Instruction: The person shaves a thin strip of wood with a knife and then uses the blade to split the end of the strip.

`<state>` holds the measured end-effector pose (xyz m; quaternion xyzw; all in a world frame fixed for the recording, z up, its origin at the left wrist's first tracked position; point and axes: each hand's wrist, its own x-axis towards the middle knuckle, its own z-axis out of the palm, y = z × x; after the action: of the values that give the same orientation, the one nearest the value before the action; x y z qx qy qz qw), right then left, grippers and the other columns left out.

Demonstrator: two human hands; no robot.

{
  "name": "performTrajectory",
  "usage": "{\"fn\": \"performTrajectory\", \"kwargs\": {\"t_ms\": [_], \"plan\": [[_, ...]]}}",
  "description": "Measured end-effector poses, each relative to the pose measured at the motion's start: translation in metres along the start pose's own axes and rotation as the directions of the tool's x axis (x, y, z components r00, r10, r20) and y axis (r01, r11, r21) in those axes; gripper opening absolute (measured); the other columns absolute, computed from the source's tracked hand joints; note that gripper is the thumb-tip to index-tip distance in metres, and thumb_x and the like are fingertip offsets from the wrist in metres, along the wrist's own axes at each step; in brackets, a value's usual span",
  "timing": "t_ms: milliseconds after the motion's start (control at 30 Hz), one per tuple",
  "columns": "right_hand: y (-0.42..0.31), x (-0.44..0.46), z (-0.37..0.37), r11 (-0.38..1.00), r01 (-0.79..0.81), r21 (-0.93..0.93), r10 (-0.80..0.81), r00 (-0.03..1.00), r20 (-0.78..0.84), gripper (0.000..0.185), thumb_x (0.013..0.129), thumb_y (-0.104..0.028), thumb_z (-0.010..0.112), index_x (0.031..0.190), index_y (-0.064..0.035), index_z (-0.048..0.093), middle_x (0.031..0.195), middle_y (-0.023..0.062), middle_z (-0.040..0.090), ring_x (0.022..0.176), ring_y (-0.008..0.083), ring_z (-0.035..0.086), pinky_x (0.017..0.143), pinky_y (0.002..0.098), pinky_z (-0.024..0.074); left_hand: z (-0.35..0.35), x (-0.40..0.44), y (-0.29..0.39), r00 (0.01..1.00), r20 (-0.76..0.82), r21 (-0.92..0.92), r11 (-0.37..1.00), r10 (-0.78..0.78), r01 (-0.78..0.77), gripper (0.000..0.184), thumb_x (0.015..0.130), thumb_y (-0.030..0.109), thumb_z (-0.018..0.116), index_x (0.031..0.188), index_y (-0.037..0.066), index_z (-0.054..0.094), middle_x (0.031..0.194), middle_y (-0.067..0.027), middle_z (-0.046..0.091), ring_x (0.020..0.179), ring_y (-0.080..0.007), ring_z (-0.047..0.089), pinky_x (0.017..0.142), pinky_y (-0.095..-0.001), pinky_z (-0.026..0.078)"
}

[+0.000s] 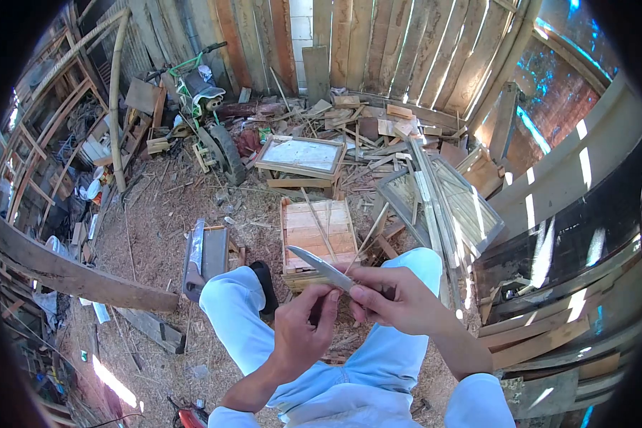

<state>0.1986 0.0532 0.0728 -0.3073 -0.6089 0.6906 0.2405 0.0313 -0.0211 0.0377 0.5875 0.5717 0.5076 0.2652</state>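
Observation:
My right hand is closed round a knife, whose bare blade points up and to the left. Close beside it, my left hand is pinched, thumb against fingers. A thin wooden stick slants down behind the blade in line with this pinch, its lower end hidden by the hands. Beyond the hands, a wooden crate-like box stands on the ground between my knees, with thin sticks lying across its top.
A hand saw leans by a small dark-topped stand at my left knee. Ahead lie a framed panel and scrap wood. Slatted frames lean at right. A green bike stands back left, and shavings cover the floor.

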Motion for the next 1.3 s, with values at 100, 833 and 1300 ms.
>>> {"fn": "performTrajectory", "kwargs": {"t_ms": [100,833,1300], "plan": [[-0.008,0.002,-0.013,0.993,-0.052,0.105,0.053,0.999,-0.004,0.033,0.096,-0.016,0.052,0.125,-0.0004,0.053,0.070,0.0012,0.055,0.050,0.0036,0.042,0.041,0.0187,0.0326,-0.004,-0.004,0.002,1.000,0.026,0.028,1.000,-0.012,0.012,0.006,0.090,0.003,0.057,0.091,-0.003,0.060,0.059,-0.0003,0.053,0.052,-0.0023,0.044,0.045,-0.0208,0.032],[-0.027,0.006,-0.038,0.954,-0.061,0.292,0.090,0.992,-0.086,0.031,0.094,-0.013,0.053,0.122,-0.0002,0.055,0.068,-0.0001,0.049,0.049,0.0039,0.038,0.040,0.0184,0.0278,-0.006,-0.005,0.004,0.998,0.051,-0.003,0.999,-0.041,0.041,0.007,0.091,0.004,0.056,0.088,-0.001,0.060,0.057,0.0003,0.052,0.051,-0.0019,0.043,0.045,-0.0200,0.032],[-0.027,0.007,-0.037,0.979,-0.044,0.198,0.068,0.991,-0.118,0.037,0.095,-0.017,0.052,0.127,0.0019,0.051,0.067,-0.0013,0.046,0.045,0.0016,0.035,0.039,0.0162,0.0260,-0.010,-0.009,-0.002,0.994,0.080,-0.007,0.997,-0.073,0.074,0.006,0.089,0.006,0.059,0.092,0.001,0.060,0.059,-0.0071,0.057,0.045,-0.0104,0.048,0.044,-0.0251,0.037]]}}
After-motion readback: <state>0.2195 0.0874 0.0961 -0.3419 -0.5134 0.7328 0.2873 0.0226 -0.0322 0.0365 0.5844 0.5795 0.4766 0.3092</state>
